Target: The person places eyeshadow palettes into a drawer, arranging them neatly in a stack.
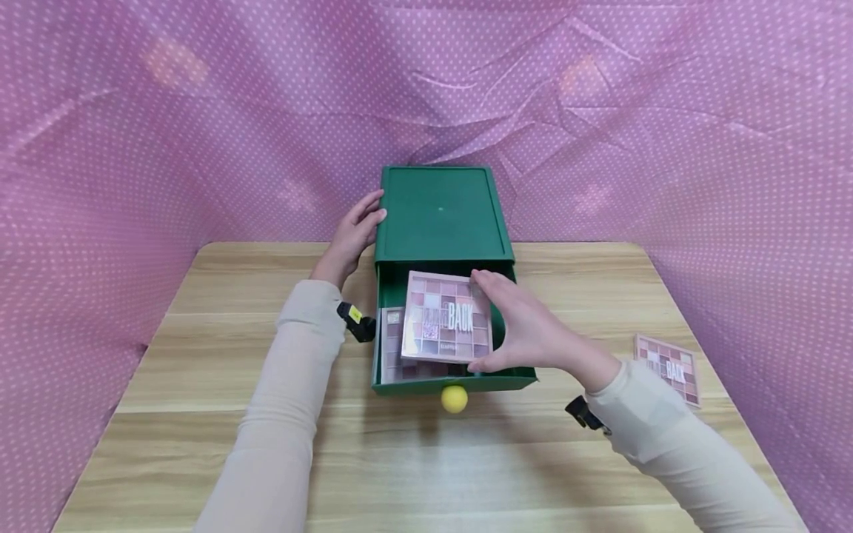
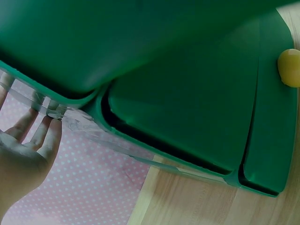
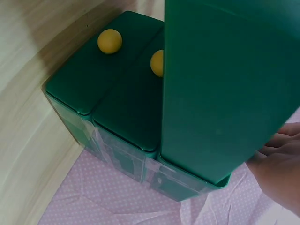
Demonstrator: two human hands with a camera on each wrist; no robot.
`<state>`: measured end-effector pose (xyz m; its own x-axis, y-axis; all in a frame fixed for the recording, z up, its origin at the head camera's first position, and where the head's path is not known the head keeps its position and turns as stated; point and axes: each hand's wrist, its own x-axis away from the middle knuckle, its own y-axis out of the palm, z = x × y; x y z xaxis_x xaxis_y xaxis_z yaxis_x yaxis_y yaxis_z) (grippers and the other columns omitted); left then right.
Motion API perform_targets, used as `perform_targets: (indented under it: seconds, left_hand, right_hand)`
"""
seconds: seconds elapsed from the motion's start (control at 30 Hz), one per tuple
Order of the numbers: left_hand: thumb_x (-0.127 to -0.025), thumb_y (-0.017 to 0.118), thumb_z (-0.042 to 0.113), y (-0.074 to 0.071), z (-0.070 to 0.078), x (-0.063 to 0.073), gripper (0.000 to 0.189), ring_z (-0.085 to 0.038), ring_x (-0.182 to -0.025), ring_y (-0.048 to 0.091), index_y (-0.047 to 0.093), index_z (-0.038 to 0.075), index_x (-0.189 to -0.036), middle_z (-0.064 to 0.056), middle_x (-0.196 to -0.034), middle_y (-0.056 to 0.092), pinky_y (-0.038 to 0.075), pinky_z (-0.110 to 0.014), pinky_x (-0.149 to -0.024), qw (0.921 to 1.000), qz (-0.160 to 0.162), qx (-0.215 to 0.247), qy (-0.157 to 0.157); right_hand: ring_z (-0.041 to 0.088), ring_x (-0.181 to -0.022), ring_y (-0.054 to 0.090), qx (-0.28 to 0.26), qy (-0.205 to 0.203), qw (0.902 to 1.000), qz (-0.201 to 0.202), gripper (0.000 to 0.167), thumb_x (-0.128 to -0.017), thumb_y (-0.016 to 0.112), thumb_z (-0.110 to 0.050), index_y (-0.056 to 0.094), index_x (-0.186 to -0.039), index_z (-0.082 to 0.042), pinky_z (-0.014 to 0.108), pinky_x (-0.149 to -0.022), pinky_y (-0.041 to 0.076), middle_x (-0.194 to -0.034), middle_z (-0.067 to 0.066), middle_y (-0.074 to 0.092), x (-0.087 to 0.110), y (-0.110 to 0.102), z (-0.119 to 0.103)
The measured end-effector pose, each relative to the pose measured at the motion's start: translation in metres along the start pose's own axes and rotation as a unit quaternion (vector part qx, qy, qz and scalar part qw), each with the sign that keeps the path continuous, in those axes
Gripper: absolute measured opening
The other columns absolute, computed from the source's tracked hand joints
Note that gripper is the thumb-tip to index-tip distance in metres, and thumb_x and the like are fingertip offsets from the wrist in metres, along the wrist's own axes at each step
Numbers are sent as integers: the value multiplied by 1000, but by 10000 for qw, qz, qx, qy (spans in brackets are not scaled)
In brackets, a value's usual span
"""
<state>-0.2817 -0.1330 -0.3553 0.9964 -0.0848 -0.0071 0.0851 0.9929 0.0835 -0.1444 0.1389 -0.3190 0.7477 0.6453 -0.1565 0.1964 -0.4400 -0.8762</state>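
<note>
A green drawer cabinet (image 1: 440,215) stands on the table, its top drawer (image 1: 460,384) pulled out toward me. Over that drawer, my right hand (image 1: 536,331) grips a pink eyeshadow palette (image 1: 445,318) by its right side, fingers at the far edge and thumb at the near one. The palette lies tilted above another palette (image 1: 393,355) at the drawer's left side. My left hand (image 1: 352,238) rests against the cabinet's left side with its fingers extended. In the right wrist view the drawer hides the held palette and most of the hand (image 3: 281,164).
Another palette (image 1: 668,370) lies at the table's right edge. A round yellow knob (image 1: 454,399) sticks out from the open drawer's front. Lower drawers (image 3: 93,79) with yellow knobs are closed. Pink dotted cloth (image 1: 280,96) hangs behind and at both sides.
</note>
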Motion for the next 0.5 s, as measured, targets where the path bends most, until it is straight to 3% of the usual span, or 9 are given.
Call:
perform_targets:
  seconds: [0.5]
  left_hand:
    - [-89, 49, 19, -2, 0, -5, 44, -22, -108, 44, 39, 19, -131, -3, -131, 35, 39, -35, -87, 9999, -79, 82, 48]
  right_hand:
    - [26, -125, 18, 354, 88, 9985, -404, 110, -54, 73, -51, 21, -134, 2, 37, -99, 21, -136, 16, 25, -20, 13, 0]
